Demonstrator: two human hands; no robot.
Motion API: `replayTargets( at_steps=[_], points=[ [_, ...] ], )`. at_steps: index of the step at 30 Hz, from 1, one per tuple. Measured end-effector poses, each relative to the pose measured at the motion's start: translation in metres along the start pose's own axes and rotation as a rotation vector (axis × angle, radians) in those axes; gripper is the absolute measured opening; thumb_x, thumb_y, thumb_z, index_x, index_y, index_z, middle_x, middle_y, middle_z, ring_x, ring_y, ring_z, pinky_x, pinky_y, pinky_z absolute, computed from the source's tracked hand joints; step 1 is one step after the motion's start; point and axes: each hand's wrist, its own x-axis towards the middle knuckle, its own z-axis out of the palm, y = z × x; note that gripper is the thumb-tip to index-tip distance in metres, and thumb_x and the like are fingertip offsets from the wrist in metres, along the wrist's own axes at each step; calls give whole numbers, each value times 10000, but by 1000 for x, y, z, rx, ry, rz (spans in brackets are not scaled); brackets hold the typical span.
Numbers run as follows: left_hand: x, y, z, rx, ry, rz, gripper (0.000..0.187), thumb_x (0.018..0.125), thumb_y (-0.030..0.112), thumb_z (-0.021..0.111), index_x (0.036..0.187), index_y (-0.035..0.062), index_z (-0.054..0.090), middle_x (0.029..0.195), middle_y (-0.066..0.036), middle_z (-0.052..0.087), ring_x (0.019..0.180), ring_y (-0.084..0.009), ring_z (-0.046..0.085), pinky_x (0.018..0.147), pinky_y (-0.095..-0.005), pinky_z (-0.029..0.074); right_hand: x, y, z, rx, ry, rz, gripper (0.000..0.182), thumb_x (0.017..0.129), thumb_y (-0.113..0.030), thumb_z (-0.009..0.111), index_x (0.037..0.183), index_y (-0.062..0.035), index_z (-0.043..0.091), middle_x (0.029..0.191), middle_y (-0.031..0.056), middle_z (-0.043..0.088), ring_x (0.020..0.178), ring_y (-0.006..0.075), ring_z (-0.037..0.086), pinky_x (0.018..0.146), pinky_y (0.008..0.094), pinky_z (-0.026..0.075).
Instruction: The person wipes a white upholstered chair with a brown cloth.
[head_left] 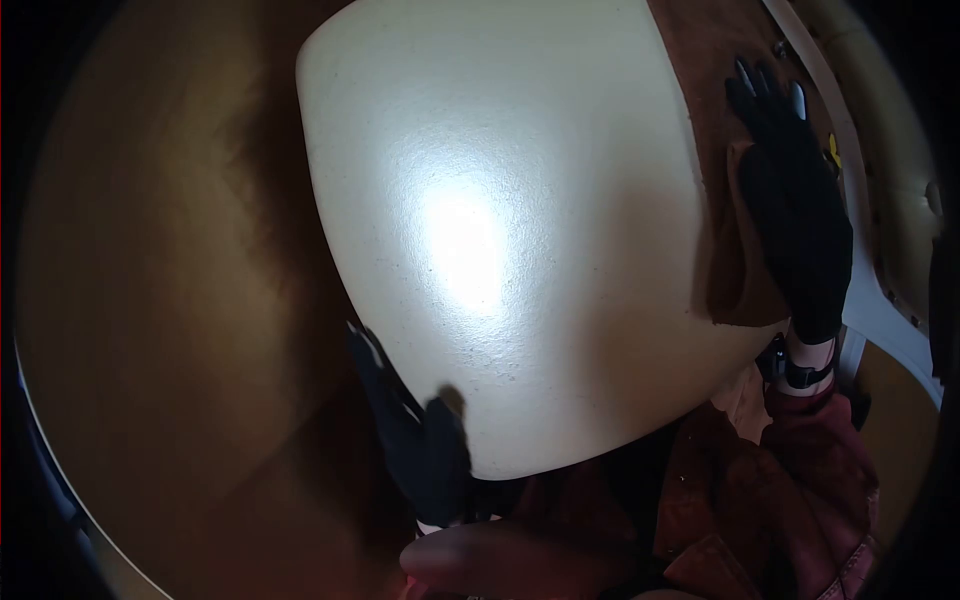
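**Broad cream panel (600, 150) beside a brown cover (705, 60), my two hands on them**

A brown surface (170, 250) spreads out to the left. In front of me, its near end close to my body, is the panel; I judge it bulky rather than heavy, stiff enough to keep its curve, its sheen perhaps slick and easily scuffed. I'd take hold by opposite side edges. A pale curved frame (880, 305) stands to the right. The cover, soft and folded by the look of it, lies along the panel's right edge. I see no container.

My gloved right hand (800, 220) is laid wide on the cover, fingers extended. My left hand (425, 455) is at the panel's lower left edge, thumb toward its face; how firmly it grips, I can't tell. A dark watch (803, 376) circles my right wrist.
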Motion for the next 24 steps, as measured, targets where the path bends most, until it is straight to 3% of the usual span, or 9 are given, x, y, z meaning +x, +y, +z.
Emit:
replayTargets(
  at_steps=[2, 6, 8, 9, 12, 17, 20, 23, 24],
  points=[
    [19, 5, -7, 82, 30, -12, 990, 963, 327, 822, 1718, 46, 245, 1746, -234, 321, 1583, -346, 375, 1201, -449, 451, 4, -1, 2, -48, -32, -43, 528, 1147, -127, 482, 1661, -37, 402, 1698, 125, 453, 1585, 239, 403, 1311, 389, 319],
    [69, 24, -7, 10, 40, 74, 963, 982, 377, 797, 1714, 54, 261, 1758, -209, 309, 1586, -345, 387, 1248, -489, 389, 19, -6, 18, 518, 131, 10, 525, 1133, -184, 540, 1629, -38, 452, 1665, 128, 491, 1572, 258, 422, 1327, 423, 317],
    [88, 39, -3, 299, -89, 472, 865, 1002, 436, 758, 1678, 61, 370, 1743, -179, 359, 1559, -352, 440, 1285, -532, 320, 32, -16, 16, 477, 101, -54, 526, 1138, -200, 525, 1634, -43, 443, 1671, 134, 480, 1575, 263, 418, 1325, 424, 318],
    [95, 49, -5, 316, -85, 475, 865, 1002, 436, 758, 1678, 61, 370, 1743, -179, 359, 1559, -352, 440, 1285, -532, 320, 36, -22, 15, 455, 81, -84, 527, 1141, -208, 518, 1636, -45, 439, 1674, 136, 474, 1576, 265, 416, 1324, 425, 318],
    [83, 60, 27, 819, -288, 692, 674, 1041, 198, 696, 1644, 43, 439, 1694, -155, 456, 1611, -306, 351, 1273, -486, 363, 9, -2, 24, 390, 42, -169, 531, 1148, -232, 497, 1643, -53, 426, 1684, 145, 457, 1580, 272, 410, 1322, 427, 319],
    [90, 81, 35, 755, -371, 730, 723, 987, 418, 781, 1572, 58, 552, 1629, -195, 527, 1548, -397, 448, 1301, -565, 286, 9, 13, 17, 180, -5, -303, 538, 1161, -272, 461, 1654, -65, 405, 1700, 158, 429, 1587, 284, 399, 1319, 431, 321],
    [95, 108, 52, 225, -409, 546, 728, 975, 390, 789, 1574, 55, 546, 1602, -189, 558, 1537, -374, 469, 1295, -559, 302, -7, 30, -2, 9, -80, -343, 543, 1169, -297, 440, 1661, -72, 392, 1709, 166, 412, 1591, 291, 393, 1317, 433, 322],
    [92, 148, 75, 262, -508, 770, 714, 978, 321, 781, 1585, 43, 529, 1628, -180, 533, 1548, -358, 459, 1299, -540, 298, -38, 44, -11, -26, -17, -206, 539, 1163, -290, 447, 1652, -66, 403, 1697, 167, 427, 1578, 298, 409, 1302, 433, 338],
    [92, 179, 18, 279, -549, 881, 708, 979, 287, 777, 1591, 37, 521, 1641, -176, 521, 1553, -349, 454, 1301, -531, 296, -41, -22, -35, 23, 66, -79, 534, 1156, -276, 461, 1641, -59, 418, 1681, 165, 449, 1565, 303, 428, 1288, 432, 354]
  ],
)
